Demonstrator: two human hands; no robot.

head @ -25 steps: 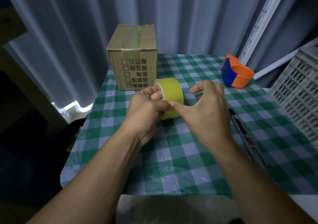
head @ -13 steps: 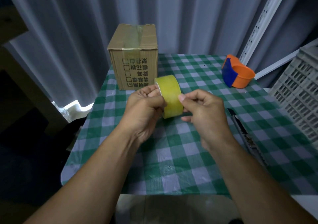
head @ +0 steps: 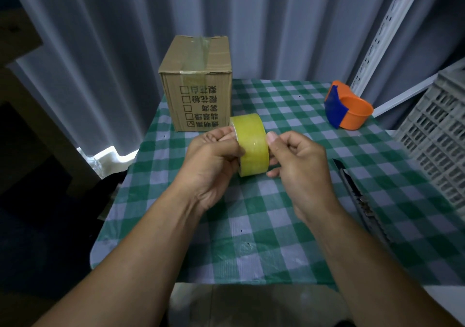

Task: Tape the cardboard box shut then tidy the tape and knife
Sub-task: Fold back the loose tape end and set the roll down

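A yellow tape roll (head: 251,145) is held upright above the middle of the checked table. My left hand (head: 214,160) grips its left side, thumb across the face. My right hand (head: 299,165) pinches at the roll's right edge with thumb and forefinger. The cardboard box (head: 198,85) stands at the back left of the table, old clear tape along its top seam, flaps down. A dark utility knife (head: 357,196) lies flat on the cloth to the right of my right hand.
An orange and blue tape dispenser (head: 348,110) sits at the back right. A grey plastic crate (head: 437,148) stands off the table's right edge. The green checked tablecloth (head: 251,238) ends near my forearms. Grey curtains hang behind.
My right hand drew back from over the roll to its right edge, fingers curling into a pinch. The roll rose slightly and the knife came into view.
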